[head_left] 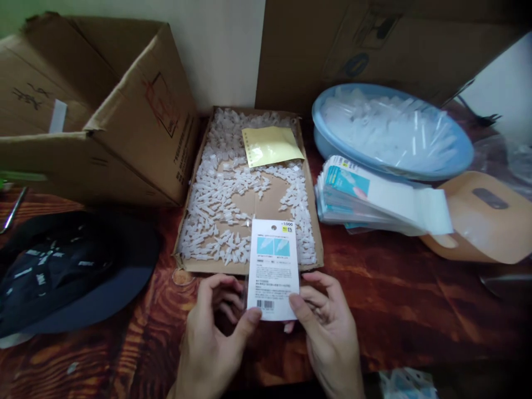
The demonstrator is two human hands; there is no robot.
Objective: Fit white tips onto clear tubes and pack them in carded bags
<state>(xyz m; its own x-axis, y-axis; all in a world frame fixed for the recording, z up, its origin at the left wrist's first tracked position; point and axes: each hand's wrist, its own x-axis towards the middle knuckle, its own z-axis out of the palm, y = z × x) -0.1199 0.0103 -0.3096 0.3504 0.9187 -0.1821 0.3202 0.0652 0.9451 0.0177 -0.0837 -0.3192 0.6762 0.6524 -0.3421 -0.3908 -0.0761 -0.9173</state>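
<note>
Through the head camera I have a flat white printed card with two pale-blue pictures and a barcode (273, 271), held upright in view before the near edge of the tray, its lettering facing me. My left hand (218, 332) pinches its lower left corner, thumb in front; my right hand (326, 327) grips the lower right edge, thumb on the face and fingers mostly behind. Held low by both sides, it seems steadied with most of the print left uncovered. Beyond lies a shallow brown cardboard tray (264, 202), whose low walls probably contain the small white pointed plastic pieces (220, 199); a yellow rectangular sheet (272, 146) rests over some at the far side. Right of it, a fanned stack of blue-and-white printed packets (353, 191) sits, I judge, within easy reach. Farther right, a pale-blue oval plastic basin (326, 144) likely keeps its heaped clear bags (382, 127) from sliding across the dark reddish wood-grained worktop (415, 310)
</note>
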